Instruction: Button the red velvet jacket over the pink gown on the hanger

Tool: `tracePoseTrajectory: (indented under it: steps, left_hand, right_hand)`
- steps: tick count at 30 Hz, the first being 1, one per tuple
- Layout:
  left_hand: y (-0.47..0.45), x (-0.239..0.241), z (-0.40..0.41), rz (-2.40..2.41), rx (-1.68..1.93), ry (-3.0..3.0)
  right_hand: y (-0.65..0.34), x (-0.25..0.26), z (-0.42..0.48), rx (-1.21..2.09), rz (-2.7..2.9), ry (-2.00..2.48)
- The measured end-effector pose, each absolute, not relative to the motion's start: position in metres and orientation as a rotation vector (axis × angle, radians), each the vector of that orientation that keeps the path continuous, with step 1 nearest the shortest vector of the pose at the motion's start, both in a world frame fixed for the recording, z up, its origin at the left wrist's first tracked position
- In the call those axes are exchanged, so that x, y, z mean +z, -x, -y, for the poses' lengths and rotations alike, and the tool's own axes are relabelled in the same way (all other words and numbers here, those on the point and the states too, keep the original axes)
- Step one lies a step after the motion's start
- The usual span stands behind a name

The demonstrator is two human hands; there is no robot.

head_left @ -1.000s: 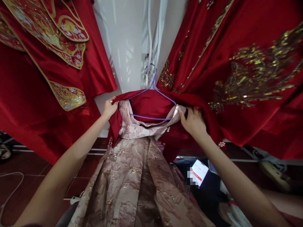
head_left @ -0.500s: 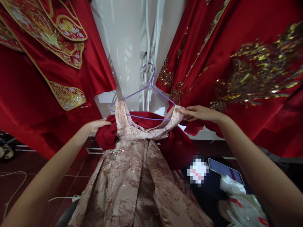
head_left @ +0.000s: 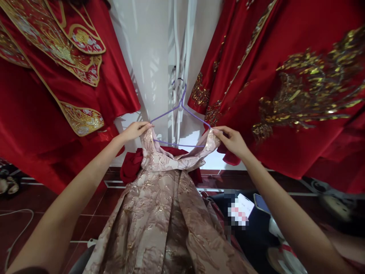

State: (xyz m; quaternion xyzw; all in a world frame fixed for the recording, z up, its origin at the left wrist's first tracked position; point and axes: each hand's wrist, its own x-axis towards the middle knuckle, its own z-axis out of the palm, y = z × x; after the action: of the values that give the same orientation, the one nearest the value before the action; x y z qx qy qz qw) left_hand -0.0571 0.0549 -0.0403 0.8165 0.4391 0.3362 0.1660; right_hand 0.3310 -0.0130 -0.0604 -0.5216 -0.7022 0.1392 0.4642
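A pink and gold brocade dress (head_left: 159, 198) hangs by its wide straps on a thin purple hanger (head_left: 168, 111). My left hand (head_left: 137, 130) pinches the dress's left strap near the hanger's end. On the other side my right hand (head_left: 230, 140) grips the right strap between thumb and fingers. The hanger's lower bar crosses the open neckline. Behind the bodice shows some dark red cloth (head_left: 131, 166), mostly hidden by the dress. The hanger's hook meets a white pole (head_left: 179, 45) at the wall.
Red garments with gold embroidery (head_left: 82, 118) hang at left, and a sequined red garment (head_left: 308, 95) hangs at right. A phone (head_left: 261, 203), a white card (head_left: 245, 205) and plastic-wrapped items lie on a dark surface, lower right. A white cable (head_left: 21, 228) lies on the tiled floor.
My left hand has moved up and right from the red cloth onto the left strap. The red cloth behind the dress has dropped and shows less. My right hand has shifted slightly left.
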Motion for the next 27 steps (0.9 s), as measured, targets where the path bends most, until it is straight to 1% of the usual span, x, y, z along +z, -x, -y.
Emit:
tracePoseTrajectory:
  steps: [6,10,11,13,16,18,20,22,23,25,27]
  left_hand:
    - [0.063,-0.047,-0.047,-1.247,1.113,-2.299]
    - [0.091,-0.072,-0.047,-1.479,1.379,-2.148]
    - [0.100,-0.081,-0.044,-1.549,1.361,-2.082]
    - [0.112,-0.098,-0.035,-1.610,1.174,-1.997]
    - [0.107,-0.111,-0.013,-1.538,0.814,-2.155]
    - [0.084,-0.106,0.002,-1.435,0.764,-2.348]
    - [0.050,-0.094,0.013,-1.318,0.863,-2.492]
    - [0.013,-0.084,0.017,-1.062,0.935,-2.711]
    - [-0.004,-0.082,0.016,-0.951,0.899,-2.847]
    - [-0.030,-0.086,0.012,-0.856,0.837,-3.055]
    - [-0.043,-0.098,0.007,-0.869,0.715,-3.212]
  right_hand:
    - [-0.332,-0.064,0.009,0.296,1.592,1.261]
    - [-0.350,-0.079,0.005,0.264,1.408,1.247]
    - [-0.357,-0.088,0.006,0.284,1.346,1.269]
    - [-0.370,-0.111,0.012,0.376,1.192,1.314]
    - [-0.382,-0.142,0.033,0.620,1.007,1.326]
    - [-0.383,-0.149,0.053,0.688,1.048,1.326]
    - [-0.377,-0.143,0.073,0.735,1.226,1.295]
    - [-0.368,-0.132,0.084,0.640,1.393,1.212]
    - [-0.362,-0.128,0.086,0.581,1.418,1.181]
    - [-0.354,-0.127,0.083,0.475,1.362,1.158]
    - [-0.350,-0.137,0.075,0.386,1.228,1.175]
